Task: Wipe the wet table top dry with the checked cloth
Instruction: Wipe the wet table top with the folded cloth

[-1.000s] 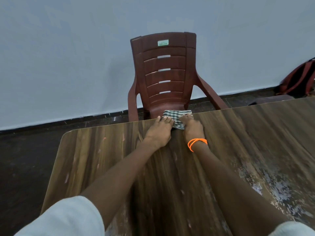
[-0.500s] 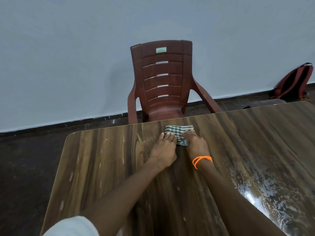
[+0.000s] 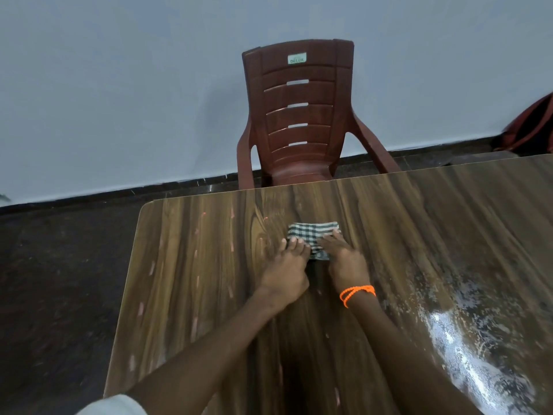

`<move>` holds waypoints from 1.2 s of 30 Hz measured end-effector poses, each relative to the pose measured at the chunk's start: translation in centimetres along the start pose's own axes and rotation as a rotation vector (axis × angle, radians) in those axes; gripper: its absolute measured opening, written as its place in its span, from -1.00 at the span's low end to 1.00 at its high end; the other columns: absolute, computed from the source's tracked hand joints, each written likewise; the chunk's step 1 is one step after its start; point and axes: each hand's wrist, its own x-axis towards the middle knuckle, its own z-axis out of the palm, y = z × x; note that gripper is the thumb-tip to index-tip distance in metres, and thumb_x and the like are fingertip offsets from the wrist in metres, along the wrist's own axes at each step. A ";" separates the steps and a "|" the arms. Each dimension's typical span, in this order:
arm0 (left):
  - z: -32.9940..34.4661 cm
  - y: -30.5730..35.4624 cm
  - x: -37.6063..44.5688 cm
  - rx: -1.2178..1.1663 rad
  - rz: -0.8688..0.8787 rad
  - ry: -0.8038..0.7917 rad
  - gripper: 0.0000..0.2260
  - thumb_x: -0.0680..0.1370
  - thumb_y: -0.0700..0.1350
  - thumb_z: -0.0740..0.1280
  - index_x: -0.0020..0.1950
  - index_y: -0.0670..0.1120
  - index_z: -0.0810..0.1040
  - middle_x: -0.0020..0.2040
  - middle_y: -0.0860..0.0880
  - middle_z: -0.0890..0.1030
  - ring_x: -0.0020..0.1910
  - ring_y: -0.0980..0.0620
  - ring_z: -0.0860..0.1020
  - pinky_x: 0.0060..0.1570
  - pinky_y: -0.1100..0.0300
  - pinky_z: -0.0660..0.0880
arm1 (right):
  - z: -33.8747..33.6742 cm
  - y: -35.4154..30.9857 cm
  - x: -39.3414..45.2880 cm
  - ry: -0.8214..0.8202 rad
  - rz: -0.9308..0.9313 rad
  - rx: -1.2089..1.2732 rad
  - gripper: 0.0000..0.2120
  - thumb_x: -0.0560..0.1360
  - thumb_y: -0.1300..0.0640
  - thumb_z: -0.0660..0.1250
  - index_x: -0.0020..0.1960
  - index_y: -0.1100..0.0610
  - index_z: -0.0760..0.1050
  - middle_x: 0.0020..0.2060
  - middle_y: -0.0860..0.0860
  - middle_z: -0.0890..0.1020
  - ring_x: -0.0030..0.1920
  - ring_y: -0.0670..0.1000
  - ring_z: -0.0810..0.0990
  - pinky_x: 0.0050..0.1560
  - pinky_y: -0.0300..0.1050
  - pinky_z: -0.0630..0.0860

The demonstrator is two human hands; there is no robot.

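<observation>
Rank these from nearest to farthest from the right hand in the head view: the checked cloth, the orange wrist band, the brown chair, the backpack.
From the right hand:
1. Checked cloth, under its fingertips.
2. Orange wrist band, on that same wrist; nearly as close as the cloth.
3. Brown chair, beyond the table's far edge.
4. Backpack, far right by the wall.

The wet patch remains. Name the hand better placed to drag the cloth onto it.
Right hand, probably. It presses the checked cloth on the side nearest the wet patch, which lies to the right. The left hand would have to cross over.
</observation>
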 end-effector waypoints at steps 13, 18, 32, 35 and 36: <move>-1.3 -0.4 -1.0 0.032 0.004 0.012 -0.39 0.48 -0.20 0.23 0.55 -0.11 0.23 0.57 -0.10 0.22 0.55 -0.11 0.11 0.52 -0.16 -0.12 | 0.4 -2.0 -1.5 -0.017 0.069 -0.044 -0.54 0.38 0.44 0.29 0.21 0.11 0.58 0.25 0.06 0.56 0.38 0.10 0.38 0.17 0.00 0.50; 1.3 1.0 -6.1 0.034 0.086 0.002 -0.38 0.46 -0.16 0.15 0.54 -0.21 0.21 0.53 -0.19 0.26 0.54 -0.15 0.13 0.52 -0.02 -0.13 | 0.2 -1.3 -6.9 -0.064 0.030 0.013 -0.52 0.35 0.41 0.29 0.20 0.06 0.58 0.25 0.01 0.56 0.37 0.05 0.39 0.14 -0.06 0.52; 1.7 4.5 -7.1 -0.019 0.129 -0.046 -0.30 0.45 -0.17 0.25 0.56 -0.26 0.14 0.57 -0.21 0.18 0.58 -0.15 0.05 0.51 -0.03 -0.21 | -1.3 -0.9 -9.6 0.065 0.146 -0.042 -0.58 0.36 0.36 0.22 0.15 0.13 0.62 0.15 0.08 0.62 0.29 0.16 0.48 0.15 0.01 0.50; 2.8 4.2 -9.6 -0.028 0.101 -0.037 -0.31 0.40 -0.15 0.14 0.55 -0.26 0.18 0.56 -0.20 0.21 0.57 -0.15 0.08 0.53 -0.04 -0.20 | -0.9 -1.6 -11.9 0.029 0.073 -0.017 -0.56 0.36 0.42 0.25 0.17 0.15 0.60 0.18 0.09 0.61 0.32 0.17 0.45 0.18 0.00 0.48; 3.3 4.3 -10.6 -0.039 0.101 -0.035 -0.31 0.39 -0.13 0.11 0.55 -0.25 0.21 0.55 -0.20 0.24 0.57 -0.15 0.09 0.54 -0.05 -0.17 | -0.9 -1.7 -13.0 0.014 0.074 -0.007 -0.56 0.37 0.41 0.25 0.19 0.13 0.59 0.21 0.07 0.59 0.34 0.14 0.43 0.18 -0.04 0.47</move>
